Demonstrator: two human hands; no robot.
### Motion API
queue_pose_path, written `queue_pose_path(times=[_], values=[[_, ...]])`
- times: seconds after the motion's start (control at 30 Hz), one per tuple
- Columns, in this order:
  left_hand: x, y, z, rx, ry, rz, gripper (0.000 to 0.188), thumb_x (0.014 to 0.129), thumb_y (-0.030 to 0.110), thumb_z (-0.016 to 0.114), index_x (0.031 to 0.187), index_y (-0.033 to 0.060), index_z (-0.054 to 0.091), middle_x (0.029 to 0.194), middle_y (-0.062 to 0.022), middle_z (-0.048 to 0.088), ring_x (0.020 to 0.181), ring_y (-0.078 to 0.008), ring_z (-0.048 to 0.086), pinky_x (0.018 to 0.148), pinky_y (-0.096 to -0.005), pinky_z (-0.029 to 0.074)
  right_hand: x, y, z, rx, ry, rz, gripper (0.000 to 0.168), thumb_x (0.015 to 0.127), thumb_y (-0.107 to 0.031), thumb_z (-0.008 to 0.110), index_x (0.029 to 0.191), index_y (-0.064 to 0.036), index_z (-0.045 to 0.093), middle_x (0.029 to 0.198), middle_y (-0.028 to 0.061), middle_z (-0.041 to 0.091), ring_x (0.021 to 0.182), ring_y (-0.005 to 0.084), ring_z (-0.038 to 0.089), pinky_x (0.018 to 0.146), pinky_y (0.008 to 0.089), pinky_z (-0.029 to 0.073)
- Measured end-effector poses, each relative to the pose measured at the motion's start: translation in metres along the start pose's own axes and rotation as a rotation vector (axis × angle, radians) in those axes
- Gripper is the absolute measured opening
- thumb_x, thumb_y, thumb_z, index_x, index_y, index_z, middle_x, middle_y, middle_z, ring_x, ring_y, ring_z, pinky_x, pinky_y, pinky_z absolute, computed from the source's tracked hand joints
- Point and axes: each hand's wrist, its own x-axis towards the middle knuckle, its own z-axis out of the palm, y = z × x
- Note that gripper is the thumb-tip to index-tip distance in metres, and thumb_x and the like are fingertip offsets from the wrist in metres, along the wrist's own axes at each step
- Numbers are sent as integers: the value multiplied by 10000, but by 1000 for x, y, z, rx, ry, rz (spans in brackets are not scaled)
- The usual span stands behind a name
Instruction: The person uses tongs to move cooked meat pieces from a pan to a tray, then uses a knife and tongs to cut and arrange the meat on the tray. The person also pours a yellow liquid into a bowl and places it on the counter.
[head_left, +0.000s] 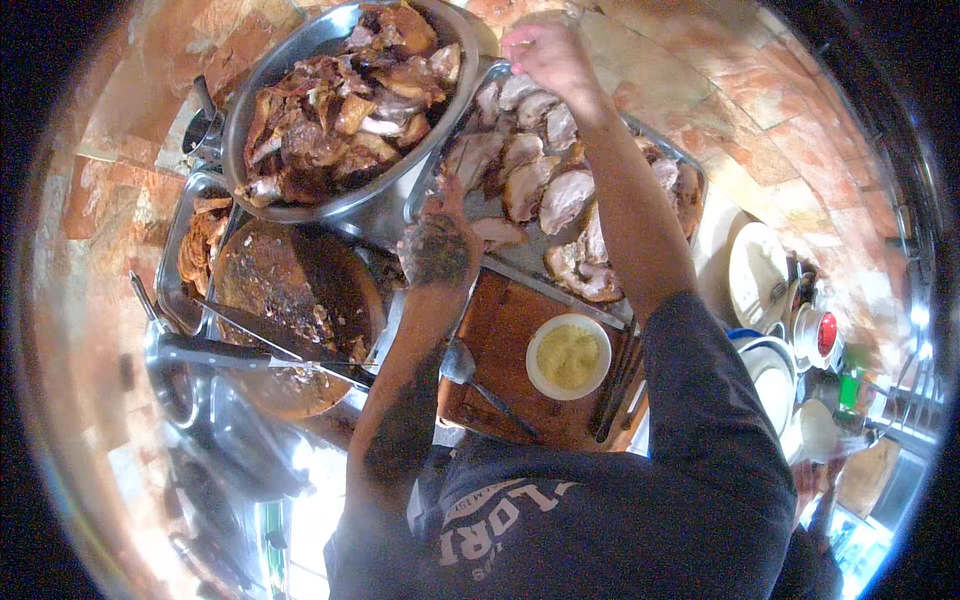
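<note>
My left hand (441, 238), dark across its back, reaches over the near left edge of a metal tray (517, 264) of sliced cooked meat (566, 201). Its fingers point at a slice; whether they grip it is unclear. Above the tray's far left corner is my right hand (534, 51), its fingers curled together; anything between them is too small to tell. A white bowl of yellowish granular food (568, 356) stands on a brown wooden surface (499, 322) in front of me. Beside it lie a metal spoon (459, 364) and dark tongs (621, 382).
A large metal bowl (238, 169) heaped with browned meat stands at the upper left. Below it, a large knife (240, 352) and a second blade (262, 330) cross a round wooden chopping block (292, 285). Plates (757, 274) and bowls (772, 379) stand at the right.
</note>
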Motion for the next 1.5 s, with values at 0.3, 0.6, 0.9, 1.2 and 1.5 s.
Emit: queue_pose_path(times=[0.3,0.6,0.9,1.2,1.5], values=[[-36,10,-40,11,28,-92,519,850,211,548,1345,94,446,1044,-203,624,927,-406,624,767,-498,509,16,-2,7,-691,117,-142,203,915,-241,488,779,-104,551,710,45,599,583,220,545,513,353,444],[-112,-9,-61,-263,84,30,539,822,35,568,1349,67,463,1094,-230,619,961,-380,626,812,-449,505,23,21,-44,-540,581,-418,220,791,-205,601,619,-81,544,560,124,533,505,226,512,478,359,415],[-131,-20,-72,-312,192,123,527,805,13,602,1323,36,502,1118,-244,618,946,-360,641,820,-405,506,-17,-34,-75,-497,503,-121,184,796,-198,577,736,-41,652,672,214,609,634,357,625,576,456,464],[-140,-21,-78,-337,211,131,513,823,12,575,1328,13,488,1175,-249,599,1032,-360,627,867,-400,492,-53,-52,-109,-851,595,-24,169,816,-175,565,773,-46,666,676,224,615,635,389,618,557,457,473],[-145,-14,-69,-420,128,-90,491,829,7,571,1315,3,502,1164,-239,616,1049,-313,633,887,-376,481,-90,-68,-125,-551,511,-75,180,794,-96,522,669,-14,621,609,208,597,550,327,608,519,437,455]])
